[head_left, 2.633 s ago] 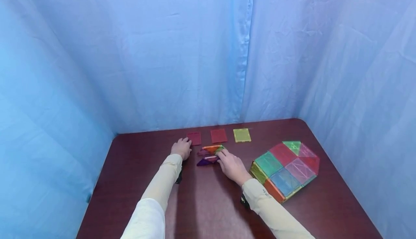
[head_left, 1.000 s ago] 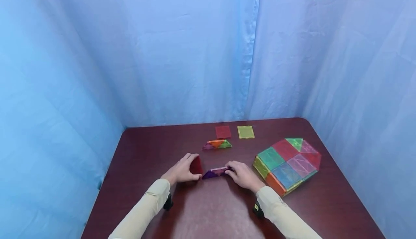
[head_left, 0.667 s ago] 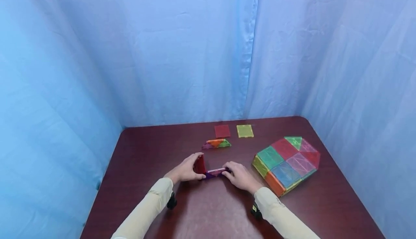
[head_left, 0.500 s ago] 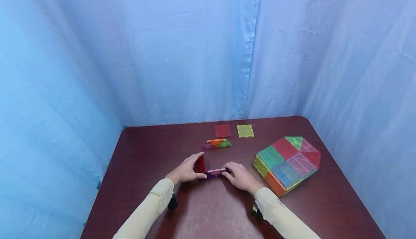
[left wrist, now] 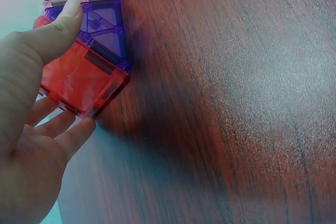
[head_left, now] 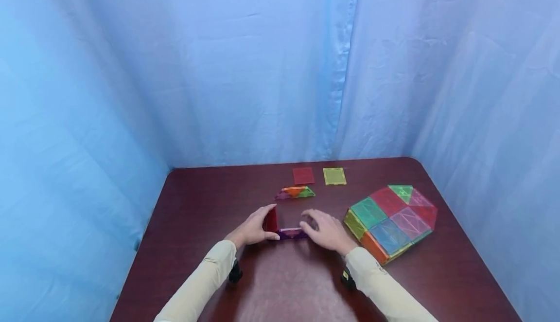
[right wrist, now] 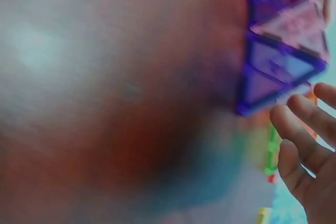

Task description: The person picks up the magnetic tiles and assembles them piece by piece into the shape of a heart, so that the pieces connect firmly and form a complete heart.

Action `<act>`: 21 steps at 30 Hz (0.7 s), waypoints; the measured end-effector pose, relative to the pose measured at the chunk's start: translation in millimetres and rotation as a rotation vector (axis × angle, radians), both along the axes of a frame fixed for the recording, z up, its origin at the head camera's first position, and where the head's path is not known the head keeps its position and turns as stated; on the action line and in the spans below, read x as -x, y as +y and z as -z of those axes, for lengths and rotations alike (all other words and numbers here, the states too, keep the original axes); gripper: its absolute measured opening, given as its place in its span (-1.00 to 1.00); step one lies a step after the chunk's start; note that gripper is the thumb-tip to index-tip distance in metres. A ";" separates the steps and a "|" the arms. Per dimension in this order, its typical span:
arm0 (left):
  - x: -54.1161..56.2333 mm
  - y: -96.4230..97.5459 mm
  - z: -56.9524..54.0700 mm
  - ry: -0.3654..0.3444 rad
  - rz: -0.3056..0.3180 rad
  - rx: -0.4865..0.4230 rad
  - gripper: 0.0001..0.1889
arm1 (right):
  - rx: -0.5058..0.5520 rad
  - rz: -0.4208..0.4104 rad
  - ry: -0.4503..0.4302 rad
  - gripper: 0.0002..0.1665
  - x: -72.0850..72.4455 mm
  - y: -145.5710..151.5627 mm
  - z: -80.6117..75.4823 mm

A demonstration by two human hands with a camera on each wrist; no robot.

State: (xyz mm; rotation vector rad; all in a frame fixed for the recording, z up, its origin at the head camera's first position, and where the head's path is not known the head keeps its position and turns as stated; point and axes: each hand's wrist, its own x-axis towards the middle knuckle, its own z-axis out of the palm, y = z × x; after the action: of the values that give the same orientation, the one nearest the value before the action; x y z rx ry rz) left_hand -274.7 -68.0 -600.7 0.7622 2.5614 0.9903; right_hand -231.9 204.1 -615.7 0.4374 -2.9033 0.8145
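With thumb and fingers, my left hand [head_left: 253,227] grips a red square magnetic tile [head_left: 271,220] standing on edge. That tile meets the left end of an upright strip of purple and pink triangle tiles [head_left: 290,233]. In the left wrist view the thumb lies across the corner between the red tile [left wrist: 79,80] and a purple triangle tile [left wrist: 105,24]. At the strip's other end hovers my right hand [head_left: 327,232], fingers loosely bent. The right wrist view shows its fingertips apart from the purple triangle tile [right wrist: 268,72].
Behind the hands stands a strip of purple, orange and green triangle tiles [head_left: 295,192]. Flat red [head_left: 304,176] and yellow [head_left: 334,176] square tiles lie near the back edge. A multicoloured tile structure [head_left: 389,222] sits to the right. Blue curtains [head_left: 253,69] surround the dark table [head_left: 205,190].
My left hand has brought the red tile from the back row to the strip's left end. The purple and pink strip came nearer, and my right hand has just let go of it.
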 end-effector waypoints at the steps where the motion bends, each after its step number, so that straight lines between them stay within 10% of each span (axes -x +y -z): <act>1: 0.2 0.3 0.0 0.000 -0.001 0.000 0.03 | 0.014 0.020 0.001 -0.60 5.8 1.4 -4.5; 11: 0.2 0.1 -0.1 -0.016 -0.011 0.009 0.03 | -0.078 0.044 -0.018 -0.51 79.4 1.1 -38.4; 21: 1.6 -1.2 6.7 0.055 0.008 -0.023 0.01 | -0.177 -0.017 -0.228 -0.75 106.1 -8.9 -15.9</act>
State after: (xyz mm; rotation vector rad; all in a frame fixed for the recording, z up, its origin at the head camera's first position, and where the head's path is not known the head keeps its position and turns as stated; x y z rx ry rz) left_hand -276.3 -69.2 -607.4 0.8165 2.5948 1.0121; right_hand -338.0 195.2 -599.8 0.4093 -3.2037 0.6509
